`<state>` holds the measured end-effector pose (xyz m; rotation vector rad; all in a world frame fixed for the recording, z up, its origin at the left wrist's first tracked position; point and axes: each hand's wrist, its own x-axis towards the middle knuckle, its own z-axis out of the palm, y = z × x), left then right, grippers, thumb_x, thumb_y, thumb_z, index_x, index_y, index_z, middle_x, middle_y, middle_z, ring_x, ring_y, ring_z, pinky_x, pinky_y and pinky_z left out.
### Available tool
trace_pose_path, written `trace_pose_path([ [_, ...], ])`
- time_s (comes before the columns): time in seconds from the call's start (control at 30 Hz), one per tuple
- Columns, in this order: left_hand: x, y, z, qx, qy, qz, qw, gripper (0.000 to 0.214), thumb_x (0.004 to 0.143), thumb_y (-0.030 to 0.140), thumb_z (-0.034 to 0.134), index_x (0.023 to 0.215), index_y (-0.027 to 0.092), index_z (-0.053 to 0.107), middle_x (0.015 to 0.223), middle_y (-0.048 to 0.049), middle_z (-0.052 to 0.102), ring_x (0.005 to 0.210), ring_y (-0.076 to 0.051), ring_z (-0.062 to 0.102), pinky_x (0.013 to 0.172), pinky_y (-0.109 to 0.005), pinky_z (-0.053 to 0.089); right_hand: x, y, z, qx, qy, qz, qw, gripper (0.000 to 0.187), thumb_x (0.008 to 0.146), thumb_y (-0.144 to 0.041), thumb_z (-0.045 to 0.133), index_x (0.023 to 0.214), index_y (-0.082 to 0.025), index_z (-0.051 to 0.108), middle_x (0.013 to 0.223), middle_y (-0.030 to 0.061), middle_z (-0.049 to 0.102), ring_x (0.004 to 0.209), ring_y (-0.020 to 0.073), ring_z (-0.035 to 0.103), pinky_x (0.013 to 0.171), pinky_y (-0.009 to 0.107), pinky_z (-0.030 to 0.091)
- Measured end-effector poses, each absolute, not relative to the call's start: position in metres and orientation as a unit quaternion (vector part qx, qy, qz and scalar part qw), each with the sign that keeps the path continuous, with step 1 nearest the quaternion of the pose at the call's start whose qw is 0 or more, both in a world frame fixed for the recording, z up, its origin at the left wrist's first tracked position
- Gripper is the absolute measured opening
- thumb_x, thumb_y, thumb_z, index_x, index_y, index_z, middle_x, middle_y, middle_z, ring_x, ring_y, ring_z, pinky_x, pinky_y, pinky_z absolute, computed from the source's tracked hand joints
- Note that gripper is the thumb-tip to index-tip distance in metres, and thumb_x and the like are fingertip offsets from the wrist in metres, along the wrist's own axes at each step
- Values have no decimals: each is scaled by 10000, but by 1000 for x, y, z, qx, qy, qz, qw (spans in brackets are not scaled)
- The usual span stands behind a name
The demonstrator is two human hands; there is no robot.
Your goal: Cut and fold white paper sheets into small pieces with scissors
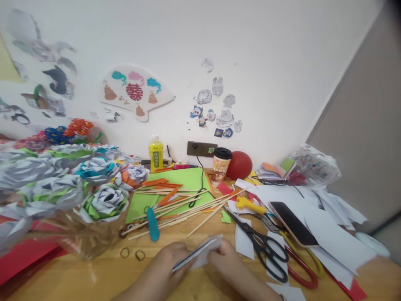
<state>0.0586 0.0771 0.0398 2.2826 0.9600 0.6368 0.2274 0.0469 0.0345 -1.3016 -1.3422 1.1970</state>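
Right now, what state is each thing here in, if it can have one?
White paper: held by left hand and right hand.
Yellow bottle: upright, capped.
Cup: upright, lidded.
Phone: face up, display dark.
Black scissors: lying down, look closed.
Plug: plugged in.
Red balloon-like ball: looks inflated.
Paper flowers: bunched together.

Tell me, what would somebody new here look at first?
Probably the big bunch of paper flowers crowding the left side of the table. Next, the round red thing, maybe a balloon, beside the lidded cup near the wall. Front and centre, the left hand and right hand hold white paper.
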Motion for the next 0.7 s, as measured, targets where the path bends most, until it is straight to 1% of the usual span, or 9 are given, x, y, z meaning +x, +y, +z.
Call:
trace_pose_path([
  [0.1,59,74,38,786,399,227,414,323,777,437,446,750,184,646,727,-36,668,679,-181,597,627,-232,457,228,44,43,-557,-513,500,420,221,597,-121,442,750,-135,601,681,-2,596,704,176,536,620,255,408],
  [0.2,60,73,34,704,415,236,526,399,702,503,523,897,171,629,857,-51,693,804,-222,601,708,-290,481,230,41,52,-572,-484,536,388,173,620,-154,470,729,-127,603,623,-16,582,637,155,520,554,232,387],
  [0.27,62,74,31,675,411,249,560,449,651,539,563,909,177,624,847,-46,693,812,-228,594,714,-312,483,231,41,56,-546,-478,568,388,179,622,-159,490,748,-128,613,625,-17,593,645,155,528,558,230,387],
  [0.4,66,77,26,613,377,282,634,562,573,599,601,907,146,616,721,-47,673,731,-211,594,655,-304,485,234,39,56,-460,-449,641,419,288,619,-180,558,899,-145,615,649,-15,621,681,163,555,591,237,406],
  [0.5,62,75,32,582,380,275,664,547,549,593,630,855,140,623,659,-20,649,658,-170,577,645,-275,466,240,38,47,-404,-428,682,434,294,652,-218,604,938,-149,618,697,5,643,678,151,567,591,227,406],
  [0.6,54,70,48,550,341,218,730,534,594,640,551,825,168,641,730,-11,662,672,-154,572,687,-270,443,249,39,36,-412,-415,675,451,248,650,-222,642,893,-170,648,704,-4,654,626,123,569,556,201,388],
  [0.63,52,69,55,519,298,187,779,604,593,708,464,816,177,648,750,-14,665,664,-158,575,702,-288,441,252,39,35,-417,-425,666,450,225,634,-212,654,855,-172,667,700,-5,661,604,117,566,541,195,379],
  [0.67,50,68,61,485,240,143,829,718,541,781,386,800,168,657,760,-23,665,658,-165,578,732,-306,433,254,40,35,-417,-447,656,442,197,617,-202,663,811,-173,686,704,1,670,596,115,566,531,192,371],
  [0.7,48,67,66,454,202,112,860,803,527,812,317,808,145,664,772,-40,664,686,-167,578,764,-298,418,255,40,38,-414,-476,646,429,170,607,-195,666,772,-173,703,714,11,679,600,119,567,530,194,366],
])
